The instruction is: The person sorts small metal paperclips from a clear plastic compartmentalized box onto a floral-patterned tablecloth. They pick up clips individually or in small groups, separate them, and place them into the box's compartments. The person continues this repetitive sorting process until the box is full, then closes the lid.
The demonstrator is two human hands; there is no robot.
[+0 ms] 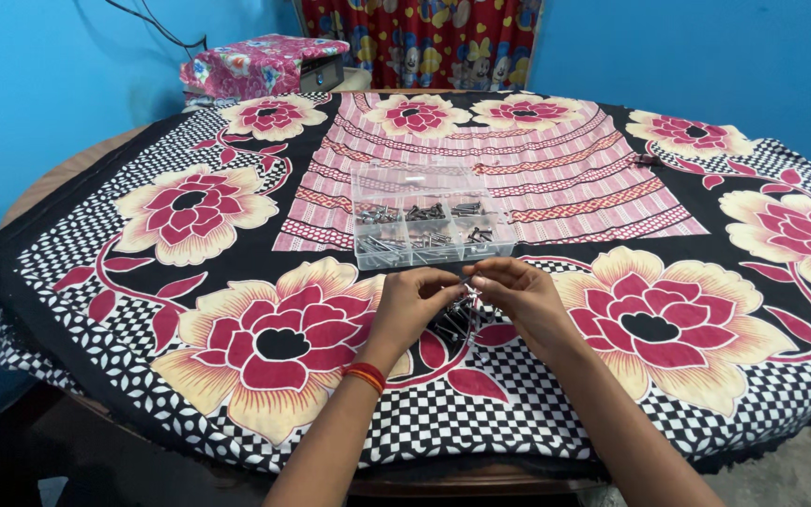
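A room in a home, by the look: round table (58, 178) under a flowered cloth (237, 282), bright blue walls (39, 75), cartoon-print curtain (424, 38) at the back, small box (265, 64) wrapped in floral fabric.

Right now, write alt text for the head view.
Two bare hands, left hand and right hand, pinch small dark metal screws over a floral black, pink and cream tablecloth. Just beyond sits a clear plastic compartment box of sorted screws.
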